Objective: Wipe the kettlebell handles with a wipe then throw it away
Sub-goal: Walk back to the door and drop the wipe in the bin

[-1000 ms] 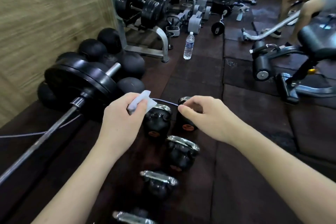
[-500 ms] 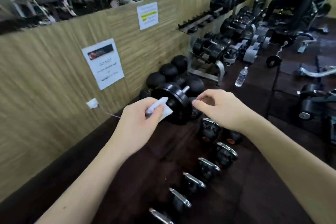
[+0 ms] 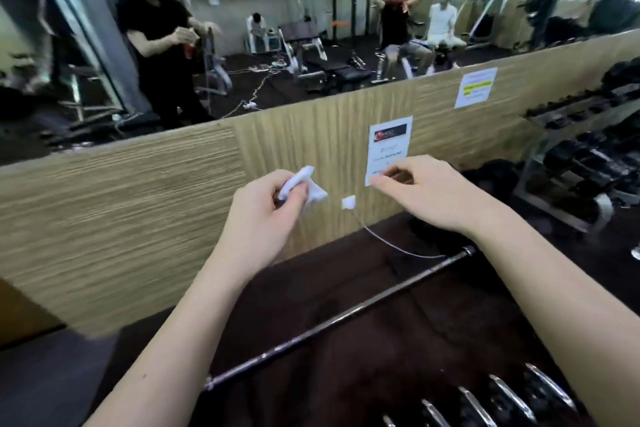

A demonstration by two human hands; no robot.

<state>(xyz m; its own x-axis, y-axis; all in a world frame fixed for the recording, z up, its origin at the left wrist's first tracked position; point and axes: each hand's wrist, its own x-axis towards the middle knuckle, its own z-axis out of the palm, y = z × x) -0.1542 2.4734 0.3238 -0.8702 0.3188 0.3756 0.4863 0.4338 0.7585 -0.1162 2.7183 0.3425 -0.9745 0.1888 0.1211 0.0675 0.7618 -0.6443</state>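
My left hand [image 3: 266, 215] pinches a crumpled white wipe [image 3: 300, 184] in front of the wood-panelled wall. My right hand [image 3: 429, 194] hovers beside it, a hand's width to the right, fingers loosely curled and holding nothing. Both hands are raised well above the floor. A row of kettlebells with chrome handles [image 3: 498, 399] lies at the bottom right edge, far below the hands and partly cut off by the frame.
A long steel barbell [image 3: 339, 319] lies diagonally on the dark rubber floor. A white wall socket [image 3: 348, 202] with a cable sits on the wood wall [image 3: 138, 204]. A dumbbell rack [image 3: 588, 163] stands at the right. A mirror above shows people.
My view has swung up and left from the kettlebells to the wall and mirror. Both hands rose with it, the wipe still in my left hand. The kettlebells dropped to the bottom edge.
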